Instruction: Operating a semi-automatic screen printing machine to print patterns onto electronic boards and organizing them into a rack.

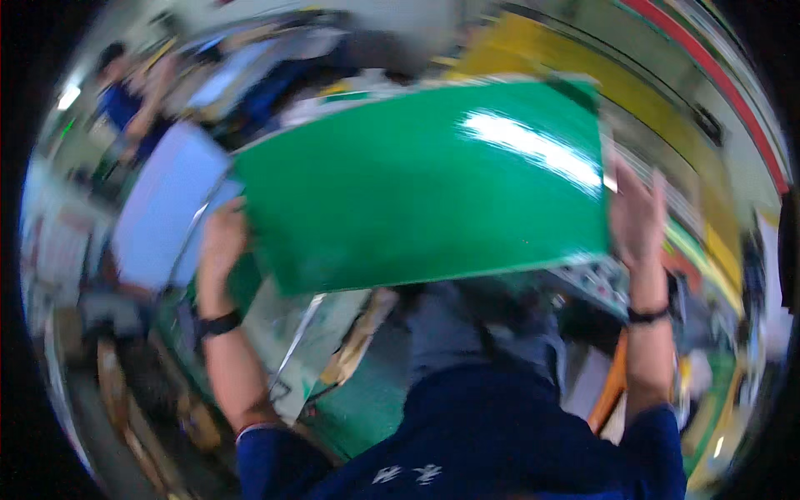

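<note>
A large glossy green sheet [400,192], rectangular and tilted, is held up in front of my body with a bright light reflection on its right part. At its left edge, my left hand [223,237] grips the side, its fingers partly hidden and blurred. My right hand [637,217] holds the opposite edge, with the thumb at the sheet and the other fingers behind or along the side, smeared by motion. Dark bands circle both wrists. What lies directly behind the sheet is hidden.
A pale bluish panel [162,217] stands to the left. Beyond it is another person [129,104] in dark blue. A yellow structure [567,58] runs along the far right. Boards and strips [358,337] lie low near my legs, above a green floor [358,417].
</note>
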Action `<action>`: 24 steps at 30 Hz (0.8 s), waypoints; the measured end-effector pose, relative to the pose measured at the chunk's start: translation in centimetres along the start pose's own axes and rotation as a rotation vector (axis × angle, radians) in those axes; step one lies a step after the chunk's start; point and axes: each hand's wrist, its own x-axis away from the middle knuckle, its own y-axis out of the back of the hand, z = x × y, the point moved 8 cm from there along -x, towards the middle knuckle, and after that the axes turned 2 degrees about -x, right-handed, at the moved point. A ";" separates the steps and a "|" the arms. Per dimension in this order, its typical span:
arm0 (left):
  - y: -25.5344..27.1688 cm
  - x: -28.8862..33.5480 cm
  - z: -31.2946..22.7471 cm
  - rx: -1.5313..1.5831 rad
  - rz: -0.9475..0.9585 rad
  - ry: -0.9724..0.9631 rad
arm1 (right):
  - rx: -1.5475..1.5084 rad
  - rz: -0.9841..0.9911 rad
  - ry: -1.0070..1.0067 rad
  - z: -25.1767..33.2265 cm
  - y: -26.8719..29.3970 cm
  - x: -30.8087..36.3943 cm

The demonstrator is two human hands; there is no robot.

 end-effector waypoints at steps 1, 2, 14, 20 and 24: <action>-0.5 1.8 2.8 -0.141 0.053 -0.042 | 0.093 -0.022 0.008 -0.3 -1.4 1.3; -1.6 5.0 3.0 0.195 -0.007 0.178 | 0.241 0.011 0.037 -0.3 -2.7 2.5; 9.7 36.5 19.4 0.413 -0.739 0.502 | 1.003 0.599 0.239 -18.5 -28.2 0.1; 10.8 42.9 23.5 0.411 -0.934 0.606 | 0.758 0.738 -0.023 -26.7 -34.4 0.7; 11.3 42.1 23.7 0.337 -0.894 0.577 | 0.711 0.765 -0.083 -28.7 -35.6 -0.6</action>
